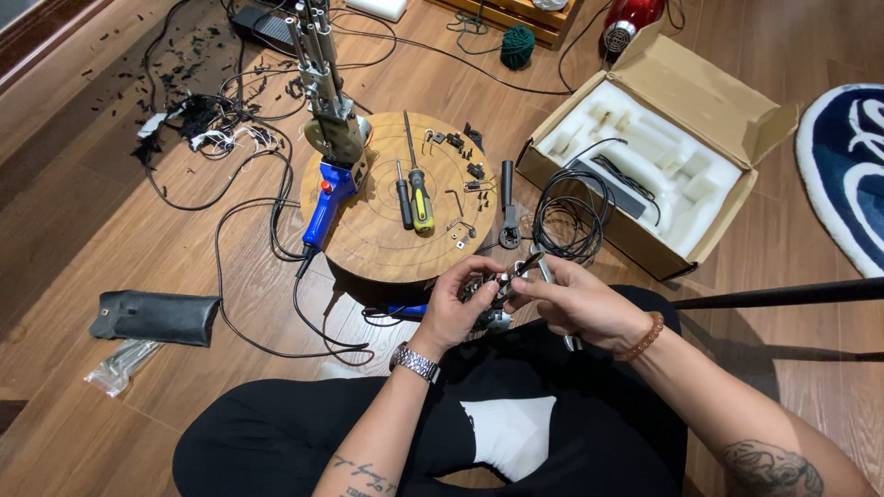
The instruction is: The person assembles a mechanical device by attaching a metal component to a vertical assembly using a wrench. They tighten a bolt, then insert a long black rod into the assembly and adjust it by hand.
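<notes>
My left hand and my right hand meet over my lap, both gripping a small dark metal assembly with wires. A silver tool juts up from between my right fingers. I sit cross-legged on the wooden floor. Just beyond my hands stands a round wooden board carrying a yellow-handled screwdriver, a black screwdriver, hex keys and several small black parts. A blue-handled tool in a metal stand rests at the board's left edge.
An open cardboard box with white foam and a coil of black cable sits at the right. Black cables and scraps litter the floor at the upper left. A black pouch and a plastic bag lie at the left. A blue rug is far right.
</notes>
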